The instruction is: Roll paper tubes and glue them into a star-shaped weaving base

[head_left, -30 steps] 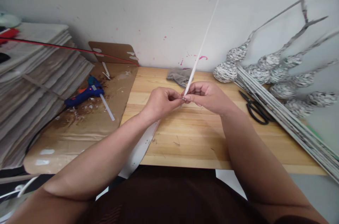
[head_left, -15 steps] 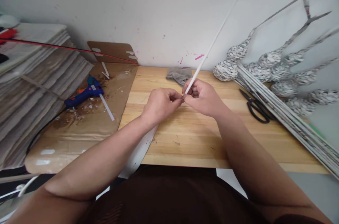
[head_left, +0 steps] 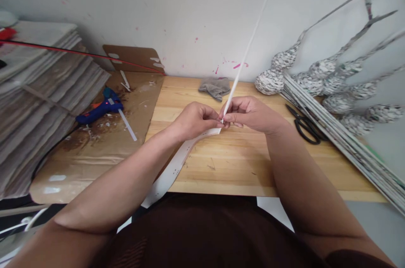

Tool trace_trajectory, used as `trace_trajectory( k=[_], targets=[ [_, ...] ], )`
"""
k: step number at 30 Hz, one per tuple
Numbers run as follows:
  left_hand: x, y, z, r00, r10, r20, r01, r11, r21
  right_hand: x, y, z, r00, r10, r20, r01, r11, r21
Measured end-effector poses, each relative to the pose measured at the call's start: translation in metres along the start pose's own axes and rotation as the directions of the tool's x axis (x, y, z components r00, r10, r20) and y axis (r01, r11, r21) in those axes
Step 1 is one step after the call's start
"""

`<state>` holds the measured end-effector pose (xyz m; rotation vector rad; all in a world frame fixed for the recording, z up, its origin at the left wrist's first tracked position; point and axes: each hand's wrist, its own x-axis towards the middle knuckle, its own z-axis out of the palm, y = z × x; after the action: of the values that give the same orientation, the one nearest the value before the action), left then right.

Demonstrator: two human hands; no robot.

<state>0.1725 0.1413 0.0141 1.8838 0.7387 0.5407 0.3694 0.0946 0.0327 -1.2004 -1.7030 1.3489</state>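
The slim white tube (head_left: 247, 55), apparently rolled paper, leans up and away over the counter (head_left: 234, 162), its foot between the fingertips of both hands and its far end against the pale wall (head_left: 177, 2). It is probably very light, fairly stiff along its length and dry enough not to slip. A thin wall would crease or flatten under a hard squeeze, and the long upper part, unsupported, may sway or kink. The best hold seems to be a gentle thumb-and-finger pinch low down, near the foot.

The right hand (head_left: 245, 112) pinches the tube there, thumb against bent fingers. The left hand (head_left: 198, 121) has its thumb and fingers pressed together at the tube's lower end. A white dotted strip (head_left: 186, 150) runs out from under it; whether these fingers also grip the strip, I cannot tell.

Beyond the hands lies a crumpled grey cloth (head_left: 215, 87). To the right are black scissors (head_left: 306, 129), a bundle of rolled-paper sticks (head_left: 335, 135) and woven paper gourds (head_left: 270, 82); to the left, a blue glue gun (head_left: 98, 111) on cardboard (head_left: 76, 175).
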Motion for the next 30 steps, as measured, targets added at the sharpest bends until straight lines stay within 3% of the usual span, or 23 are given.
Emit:
trace_trajectory(
  k=[11,19,30],
  targets=[
    [-0.002,0.001,0.001,0.999,-0.005,-0.054,0.005,1.000,0.006,0.008,0.009,0.011,0.971,-0.078,-0.226,0.069,0.996,-0.048],
    [-0.002,0.002,-0.001,0.999,-0.038,0.002,0.038,0.997,-0.072,0.006,0.009,0.007,0.993,-0.084,-0.088,0.091,0.993,0.078],
    [0.000,-0.004,0.002,0.998,-0.064,0.011,0.065,0.986,-0.157,0.010,0.014,0.008,0.979,-0.091,-0.183,0.103,0.993,0.057]
  ],
)
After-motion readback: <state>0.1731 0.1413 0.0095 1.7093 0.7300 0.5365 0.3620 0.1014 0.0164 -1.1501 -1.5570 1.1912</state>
